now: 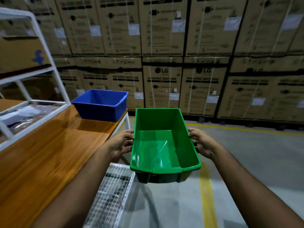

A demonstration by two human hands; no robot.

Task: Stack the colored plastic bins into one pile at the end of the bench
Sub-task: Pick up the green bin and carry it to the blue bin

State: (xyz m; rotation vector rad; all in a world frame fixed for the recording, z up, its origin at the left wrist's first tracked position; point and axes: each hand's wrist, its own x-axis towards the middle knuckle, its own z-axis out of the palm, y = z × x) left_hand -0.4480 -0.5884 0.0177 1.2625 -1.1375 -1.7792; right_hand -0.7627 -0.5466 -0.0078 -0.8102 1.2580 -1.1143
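An empty green plastic bin (162,145) hangs in the air over the floor, just right of the bench's end. My left hand (120,143) grips its left rim and my right hand (199,143) grips its right rim. An empty blue plastic bin (100,105) stands upright on the far end of the wooden bench (49,148), up and to the left of the green one. The two bins are apart.
A white metal shelf frame (41,46) with a cardboard box stands on the bench at the left. A wire mesh rack (113,193) sits low beside the bench. Stacked cardboard cartons (197,63) wall off the far side. Yellow lines (206,195) mark the concrete floor.
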